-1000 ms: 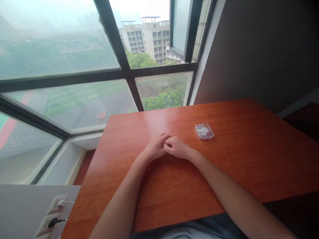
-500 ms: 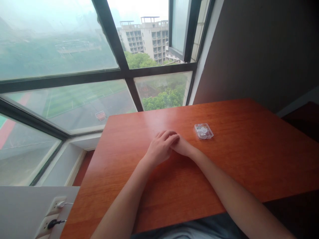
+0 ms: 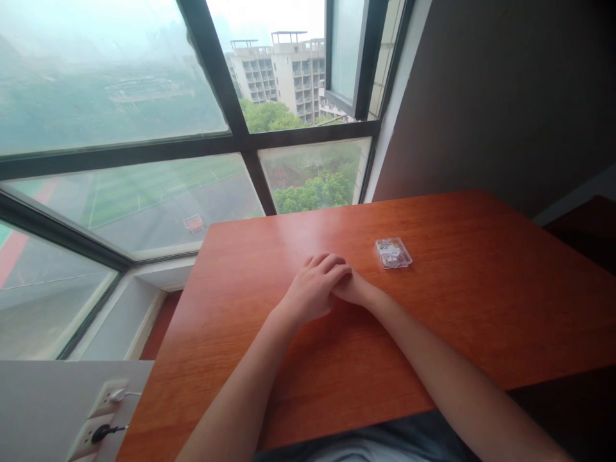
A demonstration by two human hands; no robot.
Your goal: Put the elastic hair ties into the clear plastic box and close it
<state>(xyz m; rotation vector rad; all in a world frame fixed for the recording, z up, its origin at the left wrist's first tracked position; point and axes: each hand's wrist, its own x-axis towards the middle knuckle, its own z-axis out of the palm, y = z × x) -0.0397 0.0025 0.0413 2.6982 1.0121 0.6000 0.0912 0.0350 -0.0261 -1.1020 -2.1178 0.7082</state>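
My left hand (image 3: 315,289) lies over my right hand (image 3: 355,287) above the middle of the wooden table (image 3: 462,308). The left fingers are closed round the back and fingers of the right hand. Most of the right hand's fingers are hidden beneath the left, so their pose does not show. A small clear plastic box (image 3: 393,253) with little multicoloured pieces inside sits on the table, just beyond and to the right of my hands. Neither hand touches it.
A window with dark frames (image 3: 308,133) runs along the table's far and left sides. At the lower left, wall sockets (image 3: 106,401) hold a white plug and a black plug. A dark grey wall (image 3: 491,96) rises behind the table on the right.
My left hand has shifted slightly to the right over my right hand, its fingers covering more of it. The plastic box has stayed in place.
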